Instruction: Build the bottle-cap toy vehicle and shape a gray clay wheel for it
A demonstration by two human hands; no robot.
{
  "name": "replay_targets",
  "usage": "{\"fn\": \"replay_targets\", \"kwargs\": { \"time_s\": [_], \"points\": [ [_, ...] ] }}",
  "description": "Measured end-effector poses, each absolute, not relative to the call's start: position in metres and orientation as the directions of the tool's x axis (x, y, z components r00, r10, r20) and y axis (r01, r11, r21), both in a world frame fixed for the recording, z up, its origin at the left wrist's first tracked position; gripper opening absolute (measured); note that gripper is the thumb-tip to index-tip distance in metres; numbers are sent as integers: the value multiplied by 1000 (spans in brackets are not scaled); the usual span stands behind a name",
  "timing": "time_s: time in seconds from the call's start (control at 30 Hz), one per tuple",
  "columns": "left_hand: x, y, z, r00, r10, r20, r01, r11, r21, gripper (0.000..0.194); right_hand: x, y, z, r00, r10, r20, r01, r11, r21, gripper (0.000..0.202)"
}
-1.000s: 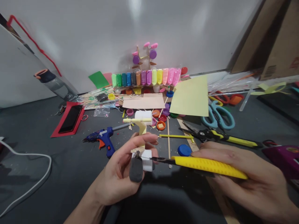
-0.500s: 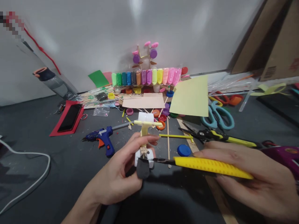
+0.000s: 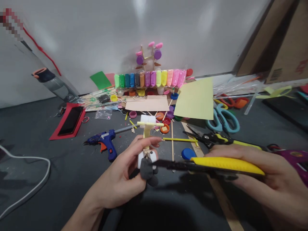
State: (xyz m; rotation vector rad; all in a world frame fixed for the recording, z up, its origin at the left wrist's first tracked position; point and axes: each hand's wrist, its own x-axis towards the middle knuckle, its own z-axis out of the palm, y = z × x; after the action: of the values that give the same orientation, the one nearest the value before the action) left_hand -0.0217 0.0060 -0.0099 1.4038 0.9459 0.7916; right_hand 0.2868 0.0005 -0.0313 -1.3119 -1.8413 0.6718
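My left hand (image 3: 122,173) is closed around a small handmade model (image 3: 147,131) with white rounded parts, a pale-yellow upright and a thin yellow crossbar. At the model's near end sits a lump of dark grey clay (image 3: 146,169), with another dark rounded piece below it. My right hand (image 3: 269,173) grips a yellow-and-black utility knife (image 3: 223,165), its blade pointing left. The blade tip reaches the edge of the grey clay; whether it cuts in I cannot tell. The fingers partly hide the model's middle.
A blue glue gun (image 3: 106,141) lies left of the model. Pliers (image 3: 211,138), teal-handled scissors (image 3: 223,118) and a blue cap (image 3: 188,154) lie toward the right. Colored clay packets (image 3: 150,78) line the back, near a yellow sheet (image 3: 196,99). A phone (image 3: 71,120) rests on red paper at left.
The knife has rolled in my right hand, showing more of its black side, and its blade has shifted to the clay's right edge. The model has tilted slightly, showing a dark piece lower down.
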Motion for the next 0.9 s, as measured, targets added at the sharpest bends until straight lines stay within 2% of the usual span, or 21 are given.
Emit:
{"fn": "replay_targets", "kwargs": {
  "time_s": [0.07, 0.13, 0.23, 0.33, 0.47, 0.63, 0.73, 0.9],
  "points": [
    [-22, 6, -11, 446, 893, -61, 96, 20, 995, 72, 283, 2, -29, -252, 964, 90, 382, 185, -905, 27],
    [-23, 6, -12, 450, 893, -23, 97, -24, 995, 77, 277, 6, -26, -332, 935, -128, 229, -51, -972, 34],
    [-24, 5, -14, 433, 900, 49, 95, -100, 990, 82, 267, 10, -20, -456, 818, -352, 89, -352, -932, 48],
    [-25, 4, -13, 432, 899, 67, 162, -150, 975, 73, 260, 12, -14, -493, 739, -459, 59, -498, -865, 56],
    [-24, 5, -11, 442, 893, 86, 231, -206, 951, 65, 262, 12, -13, -445, 735, -512, 35, -556, -830, 59],
    [-24, 4, -11, 436, 898, 55, 256, -182, 949, 51, 273, 13, -25, -490, 774, -402, 56, -432, -900, 51],
    [-24, 3, -12, 447, 893, 53, 243, -178, 953, 51, 274, 14, -28, -477, 787, -391, 50, -419, -906, 49],
    [-24, 4, -13, 450, 889, 87, 222, -206, 953, 53, 272, 16, -28, -533, 730, -429, 0, -507, -862, 47]
  ]
}}
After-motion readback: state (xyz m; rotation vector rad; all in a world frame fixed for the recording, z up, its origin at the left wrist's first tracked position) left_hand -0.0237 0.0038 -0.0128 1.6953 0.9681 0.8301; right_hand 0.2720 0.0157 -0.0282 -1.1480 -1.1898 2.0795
